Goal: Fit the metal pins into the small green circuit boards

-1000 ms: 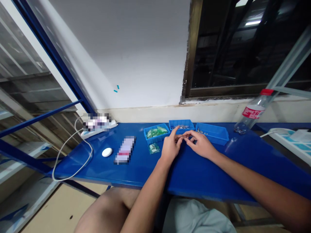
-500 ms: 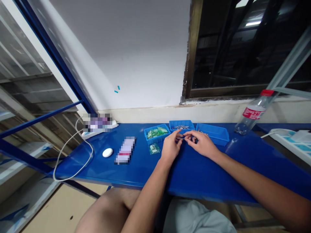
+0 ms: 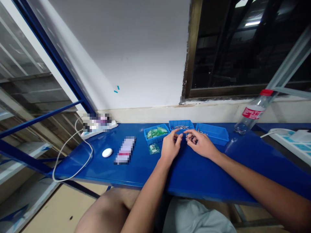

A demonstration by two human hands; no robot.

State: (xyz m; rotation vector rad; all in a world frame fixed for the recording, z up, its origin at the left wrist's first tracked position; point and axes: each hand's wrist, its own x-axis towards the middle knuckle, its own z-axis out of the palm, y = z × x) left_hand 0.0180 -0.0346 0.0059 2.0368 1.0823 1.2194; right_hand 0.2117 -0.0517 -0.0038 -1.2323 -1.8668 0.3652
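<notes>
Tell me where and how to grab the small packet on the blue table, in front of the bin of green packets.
Probably best: pinch the near edge of the small packet with the left hand, coming from the near side. It lies flat, its far edge close to the blue bin; nothing overlaps the near edge.

Dead ahead, the middle bin (image 3: 181, 123) blocks the way — left bin (image 3: 156, 140) and right bin (image 3: 218, 141) on either flank! The bottle (image 3: 253, 112) guards the far right, the packet (image 3: 154, 149) sits just beside the left hand (image 3: 171, 144) — and nearer, between the forearms (image 3: 153, 187), open tabletop (image 3: 196, 176) offers a wide lane.
</notes>
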